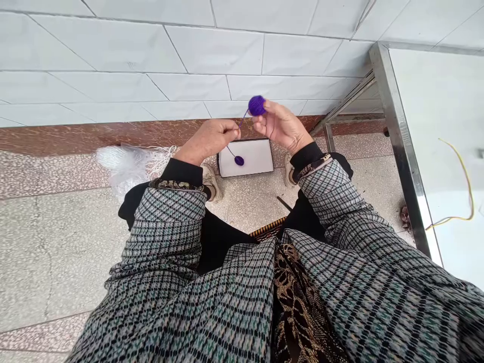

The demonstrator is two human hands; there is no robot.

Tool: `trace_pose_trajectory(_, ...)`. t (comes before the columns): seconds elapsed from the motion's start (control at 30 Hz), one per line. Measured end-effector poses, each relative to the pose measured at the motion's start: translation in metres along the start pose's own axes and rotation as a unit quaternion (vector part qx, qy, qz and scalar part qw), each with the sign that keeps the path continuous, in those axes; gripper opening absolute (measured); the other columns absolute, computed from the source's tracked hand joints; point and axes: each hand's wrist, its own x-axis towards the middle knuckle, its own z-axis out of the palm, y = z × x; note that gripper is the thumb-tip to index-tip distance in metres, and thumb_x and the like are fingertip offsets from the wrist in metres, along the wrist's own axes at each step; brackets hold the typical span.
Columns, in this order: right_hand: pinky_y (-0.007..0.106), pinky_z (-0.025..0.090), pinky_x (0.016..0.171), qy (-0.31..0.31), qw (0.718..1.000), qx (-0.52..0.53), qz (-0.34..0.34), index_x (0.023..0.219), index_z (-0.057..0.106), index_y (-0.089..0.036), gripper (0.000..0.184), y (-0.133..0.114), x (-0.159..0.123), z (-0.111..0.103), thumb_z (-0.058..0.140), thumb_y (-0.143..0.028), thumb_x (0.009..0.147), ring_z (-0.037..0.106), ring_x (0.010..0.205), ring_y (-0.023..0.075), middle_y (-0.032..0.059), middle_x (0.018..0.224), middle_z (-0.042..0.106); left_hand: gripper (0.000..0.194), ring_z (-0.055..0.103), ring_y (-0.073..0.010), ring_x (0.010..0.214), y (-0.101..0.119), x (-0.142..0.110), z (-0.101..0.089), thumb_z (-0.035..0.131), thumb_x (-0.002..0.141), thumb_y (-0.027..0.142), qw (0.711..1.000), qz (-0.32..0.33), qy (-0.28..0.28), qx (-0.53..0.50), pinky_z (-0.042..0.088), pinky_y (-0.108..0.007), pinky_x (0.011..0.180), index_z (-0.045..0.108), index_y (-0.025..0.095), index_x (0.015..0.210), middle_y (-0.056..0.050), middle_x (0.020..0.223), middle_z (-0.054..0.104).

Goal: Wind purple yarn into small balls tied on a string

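My right hand [282, 125] holds up a purple ball of yarn [257, 106], the thumb and fingers closed on its right side. From that ball a strand of purple yarn [244, 117] runs down to my left hand [214, 137], which pinches it between thumb and forefinger. Below the left hand the strand continues to a smaller purple yarn ball [239, 160]. This one lies in a shallow white box [257, 157] with a dark rim, on the floor between my shoes.
A clear plastic bag [128, 166] with white cord lies on the speckled floor at left. A white-topped table [446, 166] with a metal frame stands at right, a yellow wire [471, 196] on it. The white tiled wall [151, 50] rises just ahead.
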Motion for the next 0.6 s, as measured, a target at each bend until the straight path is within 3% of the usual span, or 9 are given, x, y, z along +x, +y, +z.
trace_pose_trajectory(0.13, 0.017, 0.054, 0.075, 0.067, 0.996, 0.044, -0.027, 0.101, 0.047, -0.019, 0.006, 0.004, 0.007, -0.001, 0.053, -0.017, 0.099, 0.061, 0.070, 0.0046, -0.0036, 0.085, 0.057, 0.024, 0.054, -0.0135, 0.063, 0.009, 0.001, 0.009, 0.053, 0.079, 0.033, 0.980, 0.049, -0.190, 0.017, 0.042, -0.026, 0.067, 0.072, 0.019, 0.078, 0.000, 0.066, 0.063)
trace_pose_trajectory(0.17, 0.017, 0.054, 0.072, 0.072, 0.997, 0.020, -0.016, 0.100, 0.048, -0.019, 0.008, 0.008, 0.009, -0.002, 0.055, -0.015, 0.098, 0.060, 0.067, 0.0049, -0.0038, 0.083, 0.057, 0.024, 0.055, -0.0136, 0.063, 0.011, 0.001, 0.009, 0.054, 0.079, 0.035, 0.973, 0.057, -0.225, 0.016, 0.043, -0.026, 0.067, 0.073, 0.019, 0.078, 0.000, 0.065, 0.063)
trace_pose_trajectory(0.23, 0.017, 0.053, 0.063, 0.070, 0.994, -0.077, 0.017, 0.097, 0.049, -0.018, 0.016, 0.015, 0.013, -0.005, 0.062, -0.011, 0.091, 0.057, 0.061, 0.0061, -0.0043, 0.078, 0.057, 0.024, 0.057, -0.0141, 0.063, 0.014, -0.001, 0.007, 0.057, 0.078, 0.037, 0.968, 0.067, -0.242, 0.009, 0.044, -0.026, 0.067, 0.074, 0.021, 0.079, 0.000, 0.063, 0.063)
trace_pose_trajectory(0.33, 0.017, 0.047, 0.052, 0.014, 0.970, -0.237, 0.061, 0.090, 0.052, -0.018, 0.028, 0.024, 0.013, -0.007, 0.070, -0.001, 0.078, 0.052, 0.055, 0.0068, -0.0050, 0.070, 0.057, 0.024, 0.059, -0.0150, 0.067, 0.016, -0.006, -0.001, 0.058, 0.079, 0.038, 0.983, 0.054, -0.175, -0.016, 0.046, -0.027, 0.068, 0.074, 0.021, 0.079, -0.001, 0.067, 0.065)
trace_pose_trajectory(0.43, 0.017, 0.045, 0.049, -0.116, 0.933, -0.322, 0.110, 0.087, 0.056, -0.017, 0.031, 0.022, 0.006, -0.007, 0.072, 0.004, 0.070, 0.053, 0.054, 0.0070, -0.0040, 0.069, 0.060, 0.023, 0.055, -0.0141, 0.065, 0.014, -0.009, -0.009, 0.056, 0.081, 0.035, 0.996, 0.012, -0.066, -0.061, 0.045, -0.027, 0.065, 0.073, 0.019, 0.081, -0.003, 0.067, 0.062)
trace_pose_trajectory(0.5, 0.017, 0.046, 0.051, -0.208, 0.917, -0.317, 0.123, 0.087, 0.059, -0.016, 0.030, 0.019, 0.000, -0.005, 0.073, 0.004, 0.069, 0.055, 0.056, 0.0068, -0.0032, 0.071, 0.063, 0.020, 0.051, -0.0130, 0.061, 0.011, -0.009, -0.011, 0.055, 0.080, 0.031, 0.996, -0.015, 0.007, -0.086, 0.043, -0.028, 0.062, 0.069, 0.017, 0.077, -0.002, 0.064, 0.058)
trace_pose_trajectory(0.6, 0.017, 0.048, 0.055, -0.264, 0.935, -0.217, 0.098, 0.091, 0.059, -0.014, 0.028, 0.014, -0.003, -0.005, 0.077, -0.003, 0.072, 0.056, 0.058, 0.0059, -0.0023, 0.075, 0.065, 0.019, 0.048, -0.0124, 0.061, 0.005, -0.005, -0.010, 0.054, 0.081, 0.029, 0.995, -0.029, 0.067, -0.071, 0.041, -0.029, 0.064, 0.064, 0.016, 0.072, -0.001, 0.064, 0.056)
